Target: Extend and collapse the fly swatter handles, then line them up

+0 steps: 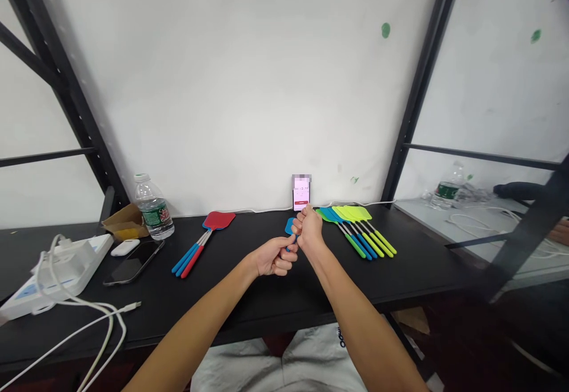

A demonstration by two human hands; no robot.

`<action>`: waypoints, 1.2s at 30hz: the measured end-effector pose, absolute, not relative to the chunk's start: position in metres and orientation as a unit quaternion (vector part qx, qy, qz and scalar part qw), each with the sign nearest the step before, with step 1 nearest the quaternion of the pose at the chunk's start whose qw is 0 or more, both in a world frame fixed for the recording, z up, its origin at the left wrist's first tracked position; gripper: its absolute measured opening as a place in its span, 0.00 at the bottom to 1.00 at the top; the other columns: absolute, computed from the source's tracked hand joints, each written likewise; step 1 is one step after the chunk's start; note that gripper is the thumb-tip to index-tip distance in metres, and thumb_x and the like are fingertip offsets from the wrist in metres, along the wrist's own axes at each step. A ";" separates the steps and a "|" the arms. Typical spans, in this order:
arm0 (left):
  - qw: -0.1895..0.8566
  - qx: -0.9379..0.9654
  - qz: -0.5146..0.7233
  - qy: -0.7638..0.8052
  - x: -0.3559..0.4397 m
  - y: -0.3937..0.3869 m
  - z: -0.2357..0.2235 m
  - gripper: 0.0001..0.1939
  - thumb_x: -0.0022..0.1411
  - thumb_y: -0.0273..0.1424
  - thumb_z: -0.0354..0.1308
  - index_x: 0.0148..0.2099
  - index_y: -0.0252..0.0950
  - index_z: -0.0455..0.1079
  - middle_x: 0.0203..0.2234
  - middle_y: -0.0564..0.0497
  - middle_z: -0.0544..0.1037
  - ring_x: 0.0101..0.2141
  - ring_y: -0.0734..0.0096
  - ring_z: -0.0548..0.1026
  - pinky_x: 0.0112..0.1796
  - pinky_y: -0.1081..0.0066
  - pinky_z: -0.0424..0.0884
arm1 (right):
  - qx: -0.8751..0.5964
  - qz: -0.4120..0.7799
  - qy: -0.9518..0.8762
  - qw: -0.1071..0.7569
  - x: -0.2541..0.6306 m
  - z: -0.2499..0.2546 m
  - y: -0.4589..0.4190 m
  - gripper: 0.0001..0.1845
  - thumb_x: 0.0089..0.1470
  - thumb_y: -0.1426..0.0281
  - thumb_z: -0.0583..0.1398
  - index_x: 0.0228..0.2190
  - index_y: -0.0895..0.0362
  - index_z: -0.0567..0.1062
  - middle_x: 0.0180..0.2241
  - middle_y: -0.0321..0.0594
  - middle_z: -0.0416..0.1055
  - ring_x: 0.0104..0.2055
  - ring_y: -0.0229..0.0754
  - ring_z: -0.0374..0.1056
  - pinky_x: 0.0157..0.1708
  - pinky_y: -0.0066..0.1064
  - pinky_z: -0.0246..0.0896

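Both of my hands meet over the middle of the black table, closed around one small blue fly swatter. My left hand grips its lower part, fingers curled. My right hand is closed just above and to the right, touching the left. Most of the swatter is hidden by my fingers; part of its blue head shows. To the left lies a pile of fly swatters with a red one on top and blue ones beneath. On the right, several green, blue and yellow fly swatters lie fanned out.
A phone with a lit screen leans against the wall behind my hands. At the left are a water bottle, a cardboard box, a white case, a dark phone and a power strip with white cables.
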State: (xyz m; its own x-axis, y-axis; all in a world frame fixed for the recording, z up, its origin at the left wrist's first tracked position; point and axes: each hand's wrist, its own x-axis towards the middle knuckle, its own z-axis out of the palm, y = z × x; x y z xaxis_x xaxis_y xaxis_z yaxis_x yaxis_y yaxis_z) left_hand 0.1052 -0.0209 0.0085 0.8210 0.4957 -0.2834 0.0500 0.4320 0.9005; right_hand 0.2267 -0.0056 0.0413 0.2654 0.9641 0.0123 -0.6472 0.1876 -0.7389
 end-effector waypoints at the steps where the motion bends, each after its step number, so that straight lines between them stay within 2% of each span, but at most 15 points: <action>1: 0.803 0.518 0.136 0.260 0.104 -0.020 0.008 0.20 0.62 0.49 0.48 0.29 0.39 0.49 0.16 0.63 0.43 0.14 0.82 0.38 0.14 0.80 0.39 | -0.312 0.556 -0.253 0.728 0.228 0.041 -0.005 0.21 0.58 0.58 0.52 0.21 0.53 0.49 0.13 0.22 0.39 0.12 0.28 0.34 0.10 0.21 0.30; 3: 0.774 0.550 0.158 0.272 0.107 -0.021 0.004 0.21 0.62 0.50 0.46 0.29 0.39 0.49 0.16 0.63 0.44 0.14 0.82 0.39 0.14 0.79 0.41 | -0.300 0.548 -0.257 0.738 0.232 0.040 -0.002 0.20 0.59 0.60 0.51 0.21 0.53 0.49 0.14 0.23 0.39 0.12 0.28 0.34 0.10 0.22 0.30; 5: 0.693 0.610 0.209 0.322 0.115 -0.023 -0.002 0.22 0.62 0.52 0.44 0.29 0.39 0.51 0.16 0.62 0.47 0.14 0.82 0.42 0.16 0.79 0.44 | -0.299 0.517 -0.250 0.762 0.238 0.037 0.003 0.20 0.59 0.62 0.50 0.21 0.53 0.49 0.14 0.23 0.39 0.12 0.28 0.35 0.10 0.22 0.31; 7: 0.546 0.690 0.275 0.387 0.125 -0.027 -0.009 0.21 0.64 0.50 0.43 0.30 0.38 0.55 0.17 0.61 0.53 0.15 0.80 0.50 0.18 0.78 0.50 | -0.315 0.474 -0.236 0.787 0.245 0.034 0.008 0.19 0.60 0.62 0.50 0.21 0.53 0.50 0.14 0.23 0.40 0.12 0.28 0.36 0.10 0.23 0.32; 9: 0.375 0.769 0.335 0.395 0.135 -0.029 -0.016 0.17 0.66 0.44 0.43 0.31 0.37 0.59 0.20 0.56 0.62 0.19 0.76 0.60 0.23 0.74 0.57 | -0.332 0.436 -0.235 0.802 0.249 0.031 0.012 0.20 0.60 0.61 0.50 0.21 0.53 0.50 0.14 0.24 0.41 0.12 0.29 0.38 0.10 0.23 0.34; 11: 0.248 0.807 0.366 0.392 0.141 -0.031 -0.020 0.13 0.67 0.37 0.42 0.33 0.37 0.60 0.24 0.51 0.68 0.25 0.72 0.66 0.28 0.71 0.59 | -0.339 0.411 -0.241 0.812 0.250 0.030 0.012 0.20 0.60 0.60 0.50 0.21 0.53 0.50 0.14 0.24 0.42 0.12 0.29 0.40 0.10 0.23 0.35; 13: 0.187 0.812 0.366 0.415 0.144 -0.031 -0.022 0.13 0.68 0.36 0.40 0.34 0.38 0.60 0.25 0.50 0.69 0.26 0.68 0.68 0.30 0.70 0.58 | -0.336 0.409 -0.245 0.812 0.247 0.031 0.010 0.20 0.60 0.59 0.51 0.21 0.53 0.50 0.15 0.24 0.43 0.12 0.29 0.40 0.10 0.23 0.35; 15: 0.174 0.811 0.354 0.432 0.144 -0.031 -0.022 0.16 0.68 0.39 0.40 0.31 0.38 0.60 0.23 0.50 0.69 0.25 0.68 0.68 0.29 0.69 0.57 | -0.333 0.429 -0.250 0.802 0.245 0.033 0.006 0.20 0.60 0.59 0.50 0.21 0.53 0.50 0.15 0.24 0.42 0.12 0.29 0.39 0.10 0.23 0.34; 18: 0.237 0.804 0.352 0.417 0.143 -0.030 -0.019 0.23 0.67 0.46 0.39 0.25 0.38 0.56 0.19 0.53 0.65 0.22 0.71 0.64 0.27 0.71 0.56 | -0.331 0.462 -0.253 0.783 0.243 0.037 0.002 0.21 0.59 0.59 0.51 0.21 0.53 0.50 0.14 0.23 0.41 0.12 0.28 0.38 0.10 0.22 0.33; 23: 0.567 0.673 0.284 0.381 0.136 -0.032 -0.007 0.27 0.60 0.57 0.42 0.26 0.40 0.49 0.12 0.63 0.47 0.13 0.80 0.45 0.17 0.75 0.44 | -0.307 0.511 -0.237 0.767 0.247 0.041 -0.001 0.22 0.58 0.59 0.53 0.20 0.53 0.49 0.14 0.23 0.38 0.13 0.28 0.35 0.10 0.22 0.30; 27: 0.758 0.556 0.164 0.298 0.122 -0.028 0.005 0.26 0.59 0.56 0.47 0.27 0.40 0.49 0.14 0.64 0.44 0.14 0.83 0.39 0.15 0.78 0.39 | -0.268 0.564 -0.237 0.744 0.252 0.043 0.000 0.22 0.58 0.61 0.54 0.20 0.54 0.49 0.14 0.23 0.38 0.13 0.28 0.34 0.11 0.23 0.29; 30: 0.815 0.502 0.122 0.262 0.115 -0.021 0.010 0.24 0.61 0.53 0.48 0.27 0.39 0.49 0.14 0.63 0.43 0.14 0.83 0.37 0.15 0.78 0.39 | -0.231 0.589 -0.240 0.736 0.250 0.044 -0.002 0.23 0.58 0.61 0.54 0.20 0.54 0.48 0.15 0.23 0.38 0.13 0.28 0.33 0.11 0.23 0.29; 36: 0.842 0.474 0.093 0.240 0.103 -0.021 0.008 0.24 0.63 0.52 0.46 0.27 0.39 0.49 0.14 0.62 0.43 0.14 0.82 0.37 0.14 0.78 0.39 | -0.198 0.601 -0.228 0.740 0.267 0.055 0.000 0.22 0.61 0.62 0.52 0.20 0.54 0.48 0.14 0.24 0.38 0.13 0.29 0.33 0.11 0.23 0.30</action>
State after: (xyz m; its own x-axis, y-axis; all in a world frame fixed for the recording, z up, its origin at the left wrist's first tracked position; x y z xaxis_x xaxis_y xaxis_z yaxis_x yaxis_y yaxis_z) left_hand 0.1030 -0.0213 0.0085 0.8677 0.3841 -0.3156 0.0708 0.5329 0.8432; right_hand 0.2671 -0.0001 0.0551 0.1732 0.9800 0.0984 -0.7994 0.1982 -0.5672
